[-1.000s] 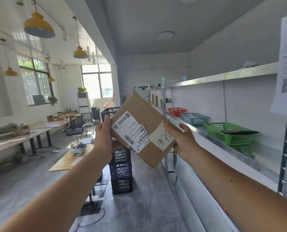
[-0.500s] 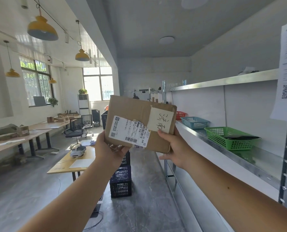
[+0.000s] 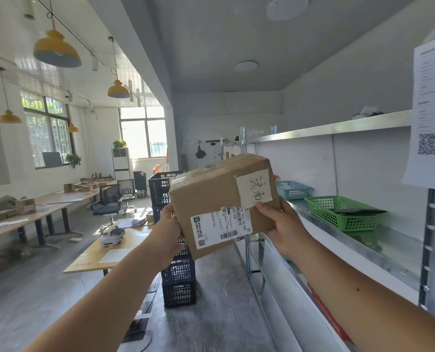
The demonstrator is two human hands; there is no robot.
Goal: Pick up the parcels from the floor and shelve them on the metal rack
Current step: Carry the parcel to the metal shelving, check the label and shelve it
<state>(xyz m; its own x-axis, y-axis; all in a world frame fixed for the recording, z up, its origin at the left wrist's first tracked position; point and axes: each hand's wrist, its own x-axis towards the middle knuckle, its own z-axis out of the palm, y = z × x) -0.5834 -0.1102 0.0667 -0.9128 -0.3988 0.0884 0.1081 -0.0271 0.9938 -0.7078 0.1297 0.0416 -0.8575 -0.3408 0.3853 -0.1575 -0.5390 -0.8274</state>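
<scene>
The metal rack (image 3: pixel 394 247) fills 3 o'clock. A tilted cardboard parcel (image 3: pixel 219 199) is held up at centre, beside it. The left hand (image 3: pixel 167 229) grips its 9 o'clock edge and the right hand (image 3: pixel 285 229) its 4 o'clock corner, thumb at the handwritten note (image 3: pixel 254 189).

Dark blue crates (image 3: pixel 179 285) stacked in a column, center. R side: green basket (image 3: pixel 338 214) w/ a dark flat item (image 3: pixel 361 212) inside; blue basket (image 3: pixel 292 190) just beyond it. Printed sheet w/ QR code (image 3: pixel 431 118) hangs far R. L side: wooden table (image 3: pixel 89 260) w/ white device (image 3: pixel 111 237) on it, black office chairs (image 3: pixel 107 203) behind, yellow pendant lamps (image 3: pixel 56 50) overhead. White AC unit (image 3: pixel 121 162) near the window, plant (image 3: pixel 119 143) on top.
</scene>
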